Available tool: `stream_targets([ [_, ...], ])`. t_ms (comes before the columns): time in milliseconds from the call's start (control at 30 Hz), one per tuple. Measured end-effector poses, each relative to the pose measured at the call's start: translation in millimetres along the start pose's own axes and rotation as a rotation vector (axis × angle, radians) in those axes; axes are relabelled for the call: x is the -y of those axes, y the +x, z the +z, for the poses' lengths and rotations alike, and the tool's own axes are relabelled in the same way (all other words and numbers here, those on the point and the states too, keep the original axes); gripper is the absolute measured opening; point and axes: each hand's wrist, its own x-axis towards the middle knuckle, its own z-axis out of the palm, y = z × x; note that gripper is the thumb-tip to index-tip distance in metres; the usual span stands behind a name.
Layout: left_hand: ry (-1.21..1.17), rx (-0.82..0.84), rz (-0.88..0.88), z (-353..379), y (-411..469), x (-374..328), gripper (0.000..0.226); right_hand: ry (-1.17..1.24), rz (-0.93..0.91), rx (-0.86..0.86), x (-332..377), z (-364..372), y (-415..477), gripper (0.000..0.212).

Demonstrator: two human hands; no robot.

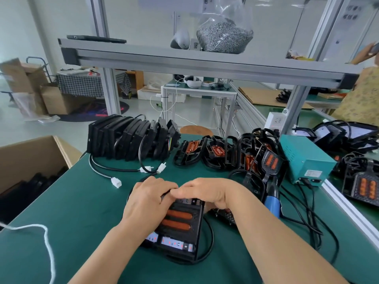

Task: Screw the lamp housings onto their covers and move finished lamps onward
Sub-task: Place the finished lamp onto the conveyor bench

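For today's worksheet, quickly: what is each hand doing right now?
Left hand: fingers curled over the lamp housing, gripping its far end.
Right hand: on the same housing; grip cannot be told.

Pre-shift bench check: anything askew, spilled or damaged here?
Nothing spilled or visibly broken. Two oddities: the blue screwdriver lies among tangled black cables right of the lamp being worked on, and the bag of screws sits close to the shelf's front edge.
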Motion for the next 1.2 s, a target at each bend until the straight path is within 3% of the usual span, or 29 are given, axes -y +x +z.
stream_targets([
  [100,0.009,-0.031,0.112,-5,-6,0,0.032,0.025,-0.029,0.175,3,-2,7,0.028],
  [233,-0.018,-0.080,0.228,-5,-9,1,0.028,0.086,-0.069,0.253,-3,5,8,0.034],
  [300,-0.157,-0.232,0.060,-8,-10,5,0.022,0.141,-0.101,0.267,-12,7,6,0.029],
  [400,-0.204,-0.400,-0.480,-24,-4,34,0.025,0.242,-0.143,0.258,-22,5,-4,0.036],
  [467,-0.088,-0.215,-0.732,-32,0,55,0.030,0.297,-0.160,0.252,-26,3,-9,0.044],
  [500,-0.022,-0.091,-0.765,-34,3,59,0.030,0.298,-0.161,0.244,-26,3,-11,0.049],
  [633,0.260,0.361,-0.714,-34,31,57,0.009,0.176,-0.176,0.191,-16,6,-15,0.065],
  [700,0.259,0.457,-0.672,-32,41,61,0.015,0.104,-0.197,0.155,-9,7,-19,0.060],
  [833,-0.085,0.371,-0.454,-41,30,66,0.015,-0.228,-0.282,-0.005,1,10,-26,0.062],
  [967,-0.431,0.363,-0.317,-63,25,50,0.010,-0.378,-0.360,-0.029,7,11,-29,0.069],
  [1033,-0.613,0.329,-0.326,-70,25,37,0.014,-0.323,-0.354,-0.033,6,12,-29,0.066],
  [1200,-1.095,0.268,-0.535,-71,25,28,0.060,-0.010,-0.440,-0.060,-4,12,-33,0.046],
])
